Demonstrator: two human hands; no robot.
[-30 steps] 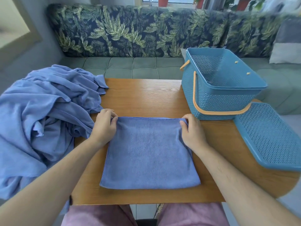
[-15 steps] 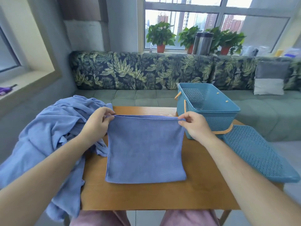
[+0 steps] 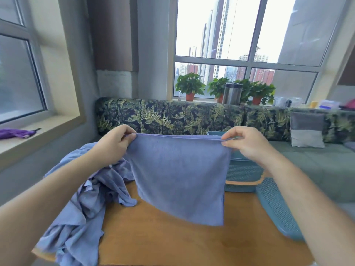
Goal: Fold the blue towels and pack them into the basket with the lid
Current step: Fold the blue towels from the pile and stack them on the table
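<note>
Pinching the two top corners of the folded blue towel (image 3: pixel 180 175), the fingers (image 3: pixel 129 135) of the left hand (image 3: pixel 113 144) and those of the right hand (image 3: pixel 247 145) were curled onto the cloth, thumb pressed to forefinger on each side. The towel hung flat between them, raised above the wooden table (image 3: pixel 172 244); whether its lower edge touched the wood I could not tell. Behind its right side stood the blue basket (image 3: pixel 244 175), partly hidden by the cloth and the right wrist. The perforated lid (image 3: pixel 276 206) lay just beside the basket on the table's right end. To the left, a heap of unfolded blue towels (image 3: pixel 84 198) sprawled over the table's edge. Beyond ran a leaf-print sofa (image 3: pixel 172 118) under a windowsill lined with potted plants (image 3: pixel 190 87).
</note>
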